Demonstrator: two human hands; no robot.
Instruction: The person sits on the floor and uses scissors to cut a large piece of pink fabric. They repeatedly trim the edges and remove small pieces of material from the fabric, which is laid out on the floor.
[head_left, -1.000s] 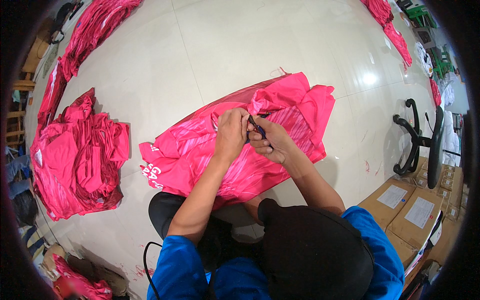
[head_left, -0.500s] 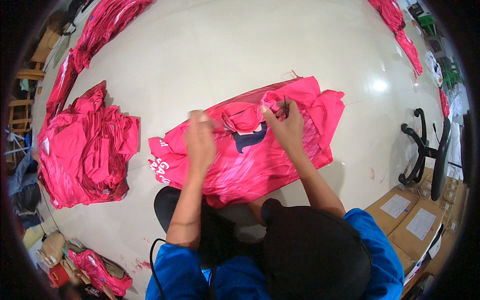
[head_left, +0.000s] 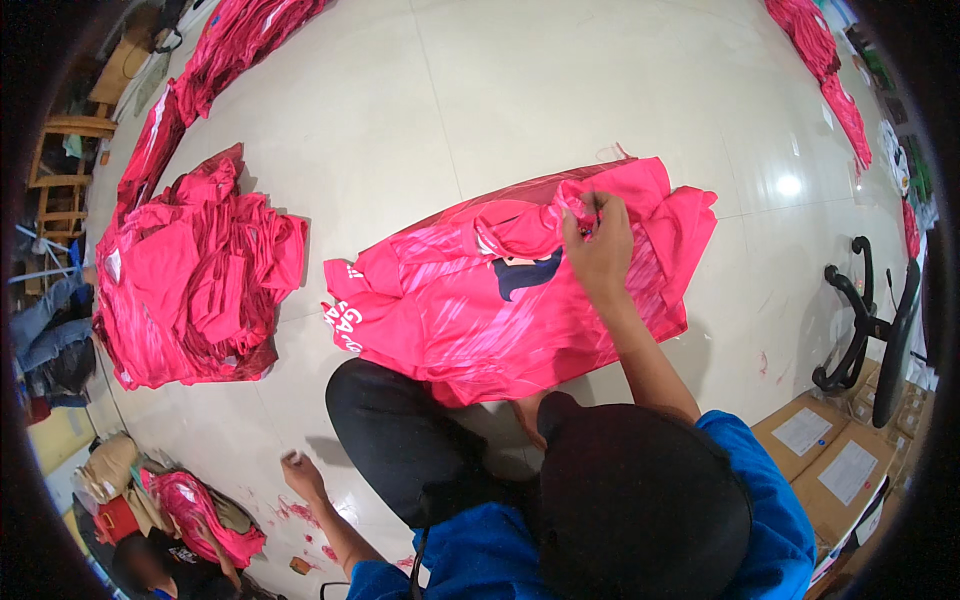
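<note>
A bright pink printed shirt point(head_left: 470, 340) lies spread on the floor in front of me, a dark blue motif on its chest and white lettering on a sleeve. At its bunched collar, my right hand point(head_left: 603, 255) is closed, with thumb and fingers gripping the cloth. Something small and dark shows between those fingers, mostly hidden. Away from the shirt, over the floor at lower left, my left hand point(head_left: 303, 475) has its fingers curled together; whether they hold anything is too small to make out. Pink scraps point(head_left: 296, 510) lie beneath and beside it.
To the left is a heap of pink shirts point(head_left: 200, 290), with more pink cloth point(head_left: 240, 50) running up from it. Cardboard boxes point(head_left: 800, 430) and a black chair base point(head_left: 850, 320) stand at right. Another person point(head_left: 170, 560) sits at lower left beside pink cloth.
My left hand has left the shirt and swung down and left over the floor. My right hand stays at the collar; the dark pointed tool in it is now less visible. The view has shifted slightly.
</note>
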